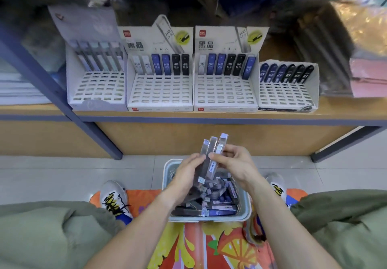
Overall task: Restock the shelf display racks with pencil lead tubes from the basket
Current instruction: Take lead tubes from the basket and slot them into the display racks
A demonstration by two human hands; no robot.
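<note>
Above the basket, both hands hold up a small bunch of lead tubes.
Head view: left hand and right hand each curl their grip round the bunch; tube print is blurred. Basket contents partly hidden by arms. On the shelf, four racks hold single back rows; tubes read "HB 05", right rack "03".

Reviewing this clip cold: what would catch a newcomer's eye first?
Probably both hands, left hand and right hand, pinching a fan of grey lead tubes above the basket heaped with more tubes, low in the centre. Behind them, four white display racks line the shelf, each holding just a back row of tubes.
</note>
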